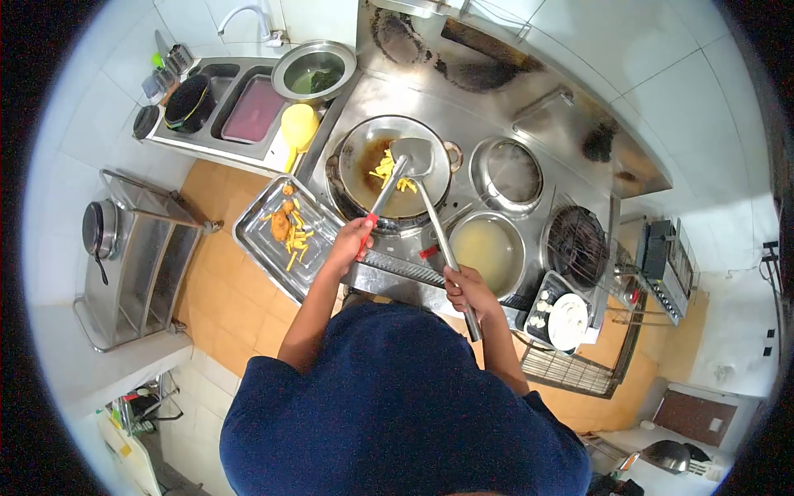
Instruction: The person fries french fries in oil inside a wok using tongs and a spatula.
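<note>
My left hand [354, 240] is closed around the red handle of a spatula [413, 154], whose wide flat blade is over the wok [441, 135]. In my right hand [469, 291] is a long steel-handled utensil [438, 225]. Its far end reaches into the wok near some yellow fries [406, 185], and its head is hard to make out. More fries [384, 167] lie beside the spatula blade, above brown oil. Left of the wok, a steel tray [255, 218] carries fried pieces [281, 226] and several loose fries [297, 243].
Right of the wok stand a lidded pot [511, 169], a pot of cloudy yellowish liquid [488, 250] and a burner with a wire grate [574, 244]. A white plate [569, 321] sits at the front right. At the back left are a yellow scoop [298, 126], sink basins [251, 112] and a metal bowl [282, 76].
</note>
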`<move>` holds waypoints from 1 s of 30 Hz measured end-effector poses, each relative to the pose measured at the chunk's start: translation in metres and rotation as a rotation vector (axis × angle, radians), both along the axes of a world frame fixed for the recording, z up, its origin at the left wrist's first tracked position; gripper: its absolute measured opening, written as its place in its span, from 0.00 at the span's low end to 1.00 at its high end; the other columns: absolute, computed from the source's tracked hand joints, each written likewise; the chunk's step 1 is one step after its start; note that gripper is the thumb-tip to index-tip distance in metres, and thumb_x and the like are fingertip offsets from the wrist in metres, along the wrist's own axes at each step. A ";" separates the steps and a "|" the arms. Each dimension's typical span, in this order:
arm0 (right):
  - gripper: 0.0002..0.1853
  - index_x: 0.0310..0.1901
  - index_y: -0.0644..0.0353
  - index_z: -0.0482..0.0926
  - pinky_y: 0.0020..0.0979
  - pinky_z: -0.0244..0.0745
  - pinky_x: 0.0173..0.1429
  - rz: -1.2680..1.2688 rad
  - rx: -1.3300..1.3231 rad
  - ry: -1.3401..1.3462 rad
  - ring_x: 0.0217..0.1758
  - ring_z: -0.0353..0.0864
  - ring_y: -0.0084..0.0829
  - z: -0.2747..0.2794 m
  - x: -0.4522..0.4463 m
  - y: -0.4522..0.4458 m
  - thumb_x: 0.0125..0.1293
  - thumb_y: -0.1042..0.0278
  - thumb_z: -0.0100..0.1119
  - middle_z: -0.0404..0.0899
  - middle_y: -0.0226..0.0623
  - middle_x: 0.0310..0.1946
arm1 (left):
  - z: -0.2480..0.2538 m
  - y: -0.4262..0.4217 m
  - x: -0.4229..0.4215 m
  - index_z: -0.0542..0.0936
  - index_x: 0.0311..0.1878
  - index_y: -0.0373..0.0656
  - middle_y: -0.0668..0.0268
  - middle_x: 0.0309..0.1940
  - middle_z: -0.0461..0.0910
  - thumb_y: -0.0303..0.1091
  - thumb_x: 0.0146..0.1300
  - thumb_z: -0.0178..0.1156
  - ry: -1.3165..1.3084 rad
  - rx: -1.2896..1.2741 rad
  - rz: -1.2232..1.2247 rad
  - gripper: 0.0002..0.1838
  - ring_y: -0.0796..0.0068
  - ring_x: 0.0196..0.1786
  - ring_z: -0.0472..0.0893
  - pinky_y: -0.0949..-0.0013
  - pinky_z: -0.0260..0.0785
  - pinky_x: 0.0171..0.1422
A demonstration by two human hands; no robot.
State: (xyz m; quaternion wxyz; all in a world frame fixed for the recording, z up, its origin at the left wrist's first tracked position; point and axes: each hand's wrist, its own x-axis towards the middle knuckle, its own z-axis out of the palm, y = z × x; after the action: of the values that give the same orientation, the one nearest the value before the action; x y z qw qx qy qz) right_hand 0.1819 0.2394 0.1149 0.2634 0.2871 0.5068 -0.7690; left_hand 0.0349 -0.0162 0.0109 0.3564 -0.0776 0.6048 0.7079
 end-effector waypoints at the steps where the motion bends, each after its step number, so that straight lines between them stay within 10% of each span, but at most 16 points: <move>1: 0.10 0.37 0.50 0.66 0.18 0.50 0.12 -0.003 -0.018 0.002 0.13 0.56 0.12 0.001 -0.001 0.001 0.76 0.59 0.53 0.61 0.21 0.18 | 0.000 0.000 0.000 0.76 0.49 0.43 0.72 0.21 0.71 0.50 0.75 0.52 -0.009 -0.003 0.011 0.18 0.84 0.15 0.64 0.77 0.55 0.17; 30: 0.12 0.40 0.57 0.71 0.22 0.54 0.13 -0.053 0.038 0.074 0.12 0.57 0.16 -0.025 -0.009 0.013 0.75 0.58 0.54 0.64 0.24 0.18 | 0.001 -0.001 0.007 0.77 0.49 0.43 0.73 0.21 0.72 0.48 0.73 0.55 -0.036 0.000 0.023 0.17 0.86 0.15 0.64 0.77 0.53 0.17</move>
State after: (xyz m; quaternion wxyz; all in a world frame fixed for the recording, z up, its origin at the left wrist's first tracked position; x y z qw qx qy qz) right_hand 0.1732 0.2529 0.0898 0.2186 0.2764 0.5229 -0.7761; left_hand 0.0424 -0.0167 0.0123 0.3588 -0.0973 0.5975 0.7105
